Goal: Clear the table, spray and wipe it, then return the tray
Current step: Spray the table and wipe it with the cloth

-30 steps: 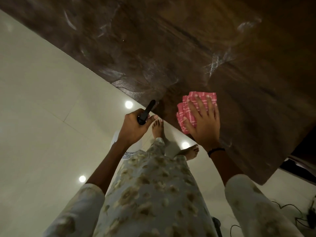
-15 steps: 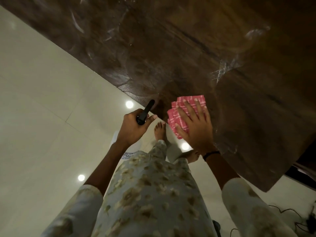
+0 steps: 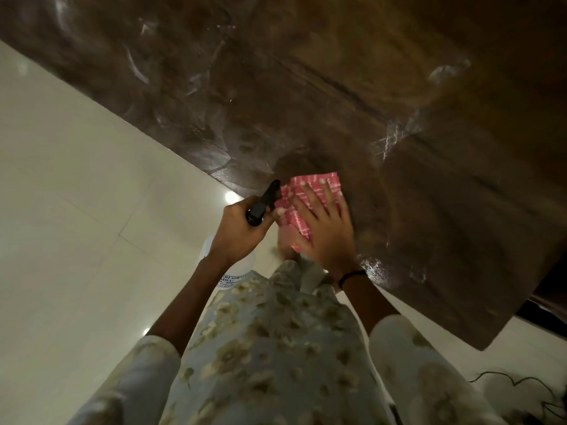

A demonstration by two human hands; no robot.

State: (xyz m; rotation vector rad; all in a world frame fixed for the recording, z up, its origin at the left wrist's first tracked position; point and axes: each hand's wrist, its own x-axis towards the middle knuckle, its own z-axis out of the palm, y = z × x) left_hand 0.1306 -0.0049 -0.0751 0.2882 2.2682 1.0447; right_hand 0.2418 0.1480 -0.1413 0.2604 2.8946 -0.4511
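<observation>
Right hand (image 3: 326,231) flat, fingers (image 3: 310,196) spread, pressed on folded pink checked cloth (image 3: 302,210) at near edge of dark wooden table (image 3: 337,96); wet streaks beyond fingertips. Left hand (image 3: 237,230) fisted round black trigger head of white spray bottle (image 3: 228,265), just left of cloth. Label below wrist partly legible: "SPRA"; rest unreadable.
</observation>
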